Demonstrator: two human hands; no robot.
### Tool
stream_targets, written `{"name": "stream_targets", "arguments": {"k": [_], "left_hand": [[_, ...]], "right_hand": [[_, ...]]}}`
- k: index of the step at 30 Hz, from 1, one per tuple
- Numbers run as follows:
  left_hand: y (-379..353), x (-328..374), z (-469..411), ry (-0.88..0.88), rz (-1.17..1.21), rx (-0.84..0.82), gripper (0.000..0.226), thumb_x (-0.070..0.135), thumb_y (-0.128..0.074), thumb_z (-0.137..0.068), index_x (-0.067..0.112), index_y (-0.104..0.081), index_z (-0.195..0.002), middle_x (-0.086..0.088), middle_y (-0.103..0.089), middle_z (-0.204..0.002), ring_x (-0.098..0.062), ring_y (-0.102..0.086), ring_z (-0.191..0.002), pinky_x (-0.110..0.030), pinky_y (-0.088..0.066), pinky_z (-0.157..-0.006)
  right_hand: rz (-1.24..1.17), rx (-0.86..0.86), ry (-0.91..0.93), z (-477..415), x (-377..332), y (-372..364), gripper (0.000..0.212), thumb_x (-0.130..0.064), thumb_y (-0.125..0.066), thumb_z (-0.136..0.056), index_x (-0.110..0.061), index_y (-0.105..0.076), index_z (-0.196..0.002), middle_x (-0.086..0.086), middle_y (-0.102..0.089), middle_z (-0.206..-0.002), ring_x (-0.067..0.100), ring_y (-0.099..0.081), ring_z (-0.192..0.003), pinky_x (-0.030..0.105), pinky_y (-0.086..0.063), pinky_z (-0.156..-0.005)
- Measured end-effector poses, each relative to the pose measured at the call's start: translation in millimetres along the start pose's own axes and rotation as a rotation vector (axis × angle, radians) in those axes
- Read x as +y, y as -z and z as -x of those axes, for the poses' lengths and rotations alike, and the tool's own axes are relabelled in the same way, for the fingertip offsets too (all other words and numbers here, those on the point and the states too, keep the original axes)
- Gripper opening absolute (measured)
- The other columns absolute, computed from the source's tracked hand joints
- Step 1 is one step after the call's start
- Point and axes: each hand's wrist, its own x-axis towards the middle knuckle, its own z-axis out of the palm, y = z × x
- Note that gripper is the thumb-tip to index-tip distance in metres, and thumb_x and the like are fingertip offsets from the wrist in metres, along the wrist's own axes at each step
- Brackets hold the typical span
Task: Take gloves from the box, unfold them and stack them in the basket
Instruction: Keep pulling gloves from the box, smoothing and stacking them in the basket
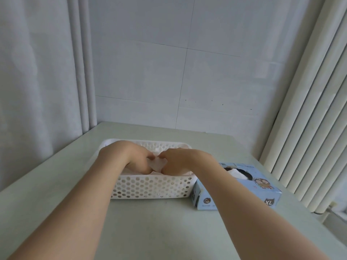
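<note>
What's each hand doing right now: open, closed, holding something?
Left hand: closed, gripping one side of the glove over the basket.
Right hand: closed, gripping the same glove's other side.

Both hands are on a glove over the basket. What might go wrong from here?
1. The thin glove is bunched between the left hand and right hand, so it may land creased, not flat.
2. The right forearm passes over the box's left end; drawing back might knock it.
3. The light basket might slide if pressed.
</note>
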Motion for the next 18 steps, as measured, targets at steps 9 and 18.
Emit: {"name": "stream_targets", "arguments": {"k": [9,18], "left_hand": [[10,36,15,-0.006,0.039,0.472,0.036,0.046,-0.054,-0.104,0.015,-0.072,-0.109,-0.007,-0.07,-0.109,-0.027,-0.07,-0.095,-0.035,-0.054,-0.078],[-23,113,7,-0.444,0.125,0.786,0.023,0.028,-0.048,-0.107,0.02,-0.069,-0.109,0.002,-0.067,-0.104,-0.019,-0.064,-0.097,-0.041,-0.054,-0.09]], "right_hand": [[-0.183,0.591,0.101,0,44,-22,0.033,-0.03,-0.058,-0.102,-0.032,-0.067,-0.134,-0.001,-0.072,-0.114,0.019,-0.066,-0.086,0.04,-0.058,-0.088],[-0.418,0.837,-0.047,45,113,-37,0.037,-0.002,-0.05,-0.091,-0.032,-0.071,-0.083,-0.02,-0.062,-0.07,0.003,-0.055,-0.067,0.033,-0.047,-0.076]]}}
